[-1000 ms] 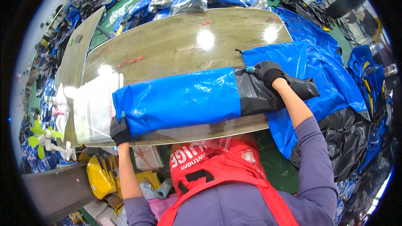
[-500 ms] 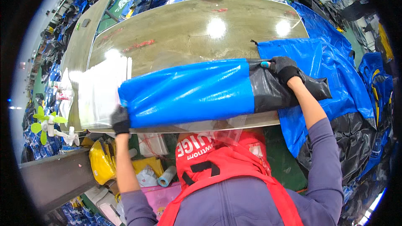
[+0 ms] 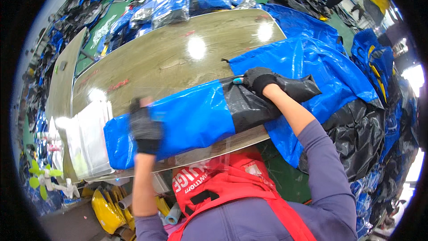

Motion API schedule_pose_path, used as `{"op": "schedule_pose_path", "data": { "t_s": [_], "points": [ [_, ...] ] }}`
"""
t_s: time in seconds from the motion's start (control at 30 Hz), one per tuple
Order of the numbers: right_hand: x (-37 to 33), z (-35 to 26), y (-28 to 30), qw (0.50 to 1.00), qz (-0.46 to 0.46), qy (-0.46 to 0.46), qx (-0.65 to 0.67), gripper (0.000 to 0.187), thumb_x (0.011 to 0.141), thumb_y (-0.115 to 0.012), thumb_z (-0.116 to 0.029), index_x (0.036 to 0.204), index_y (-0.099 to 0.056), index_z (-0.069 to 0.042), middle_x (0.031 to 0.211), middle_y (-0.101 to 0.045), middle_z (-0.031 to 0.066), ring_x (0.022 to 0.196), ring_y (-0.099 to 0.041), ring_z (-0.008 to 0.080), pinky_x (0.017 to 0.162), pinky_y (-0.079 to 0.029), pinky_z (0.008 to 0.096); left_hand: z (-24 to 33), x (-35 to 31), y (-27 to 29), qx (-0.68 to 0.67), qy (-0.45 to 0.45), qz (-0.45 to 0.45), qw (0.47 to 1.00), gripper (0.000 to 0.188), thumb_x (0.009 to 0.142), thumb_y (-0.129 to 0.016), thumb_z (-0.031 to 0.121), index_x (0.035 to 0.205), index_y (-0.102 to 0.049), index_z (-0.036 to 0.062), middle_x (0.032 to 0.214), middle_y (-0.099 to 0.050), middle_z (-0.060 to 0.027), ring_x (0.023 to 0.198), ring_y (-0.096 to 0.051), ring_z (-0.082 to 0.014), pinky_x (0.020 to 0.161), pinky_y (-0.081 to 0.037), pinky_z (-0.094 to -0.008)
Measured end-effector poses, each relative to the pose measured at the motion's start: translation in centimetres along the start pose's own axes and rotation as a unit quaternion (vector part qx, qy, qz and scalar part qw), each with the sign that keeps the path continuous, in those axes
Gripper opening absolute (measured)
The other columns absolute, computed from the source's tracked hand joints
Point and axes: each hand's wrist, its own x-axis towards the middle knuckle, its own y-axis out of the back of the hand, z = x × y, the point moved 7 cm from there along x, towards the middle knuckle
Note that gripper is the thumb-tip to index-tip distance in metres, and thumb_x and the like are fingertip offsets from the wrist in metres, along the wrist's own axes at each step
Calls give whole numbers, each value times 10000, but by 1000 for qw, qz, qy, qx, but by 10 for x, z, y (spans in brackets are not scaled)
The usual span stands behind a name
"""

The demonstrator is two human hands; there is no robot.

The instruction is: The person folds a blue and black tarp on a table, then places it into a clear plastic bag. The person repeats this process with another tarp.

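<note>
A long folded bag [image 3: 191, 118] of shiny coated fabric, blue with a black end, lies aslant on the table's near side. My left hand [image 3: 146, 127], in a dark knit glove and blurred, rests flat or nearly so over its blue left part, fingers stretched out. With a like glove, my right hand [image 3: 258, 80] grips the black section near the blue seam, a teal thumb tip showing. Under and beyond the black end spreads another blue bag [image 3: 307, 62], a dark cord at its corner. A stack of white plastic sleeves [image 3: 89, 138] sits against the folded bag's left end.
The wood-patterned table [image 3: 165, 58] has a curved far edge. Packed blue bags [image 3: 178, 4] in clear plastic are heaped behind it. Crumpled black fabric [image 3: 356, 127] hangs at the right. A small green fan [image 3: 42, 178] stands at the left, near yellow pieces [image 3: 107, 212] below the table.
My left hand has gone from the bag's left end onto its blue face. The right hand keeps its grip on the black part. The whole view has shifted and turned.
</note>
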Motion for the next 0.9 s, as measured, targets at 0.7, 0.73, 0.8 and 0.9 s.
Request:
{"op": "schedule_pose_path", "data": {
  "t_s": [0.7,0.73,0.8,0.9],
  "points": [
    [-157,159,-102,396,474,-215,756,682,735,-828,-184,1289,-484,17,1147,-602,125,1024,-583,227,881,-508,349,214,23,-100,-124,-310,14,943,967,756,-556,675,1442,-332,31,1504,-262,-244,1426,-168,-397,1132,1,-600],
    [-160,152,-89,409,493,-154,752,671,729,-833,-200,1272,-501,10,1134,-612,122,1017,-588,233,875,-507,357,211,23,-104,-126,-292,-17,948,975,752,-556,681,1442,-332,31,1505,-262,-244,1428,-164,-393,1131,3,-604],
    [-167,135,-65,418,479,-135,760,649,715,-843,-231,1240,-536,-4,1109,-633,117,1003,-598,245,864,-505,373,212,24,-102,-128,-295,-8,947,987,745,-555,692,1442,-332,30,1505,-262,-244,1432,-157,-388,1128,3,-610],
    [-205,80,18,693,567,-106,433,552,714,-819,-235,1168,-589,-21,1084,-651,122,984,-613,288,899,-473,408,217,24,-101,-114,-296,-12,948,1018,704,-573,707,1429,-349,28,1503,-264,-242,1433,-148,-391,1131,13,-603]
  ]
}}
